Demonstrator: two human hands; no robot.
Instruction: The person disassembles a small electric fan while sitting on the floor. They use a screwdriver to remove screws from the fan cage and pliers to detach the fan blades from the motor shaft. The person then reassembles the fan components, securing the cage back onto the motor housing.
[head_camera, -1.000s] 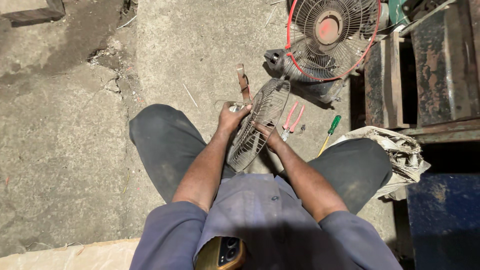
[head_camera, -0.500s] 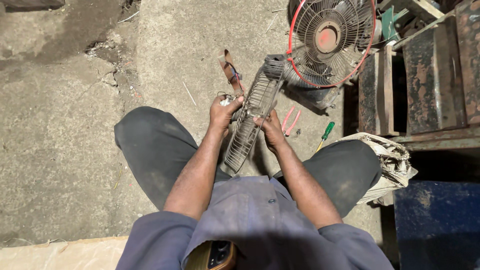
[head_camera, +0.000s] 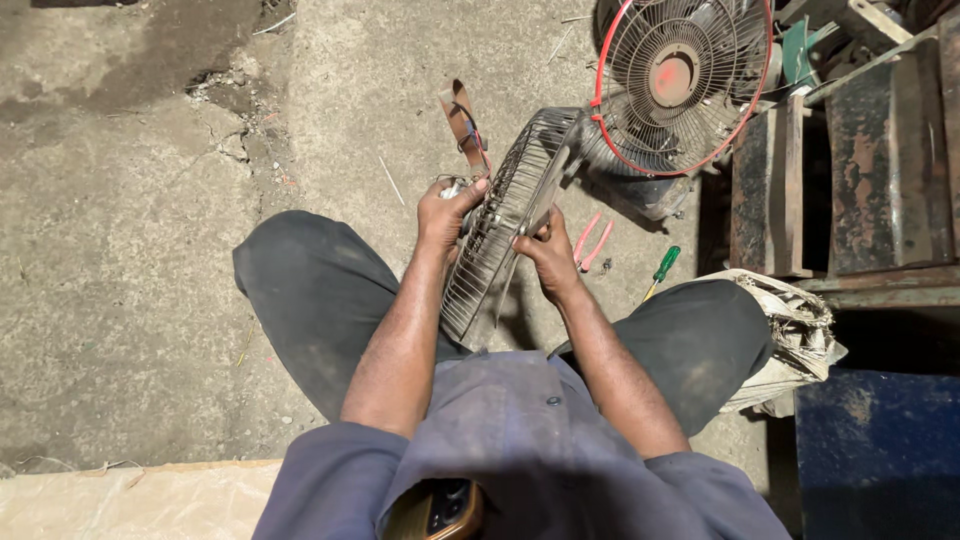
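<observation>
A round wire fan guard (head_camera: 500, 225) stands almost edge-on between my knees, tilted up toward the fan. My left hand (head_camera: 447, 212) grips its left rim, with a small metal part under the fingers. My right hand (head_camera: 545, 250) holds the guard's right side near the middle. Just beyond it stands a table fan (head_camera: 680, 85) with a red-rimmed grille, facing up at me.
Pink-handled pliers (head_camera: 592, 240) and a green-handled screwdriver (head_camera: 660, 270) lie on the concrete floor by my right knee. A brown strap with wires (head_camera: 462, 125) lies ahead. Rusty metal boxes (head_camera: 860, 170) stand at right, crumpled paper (head_camera: 790, 335) beside my right leg. A phone (head_camera: 440, 510) sits in my shirt pocket.
The guard has turned from nearly flat toward me to edge-on and risen toward the fan. Both hands kept their hold and moved up with it.
</observation>
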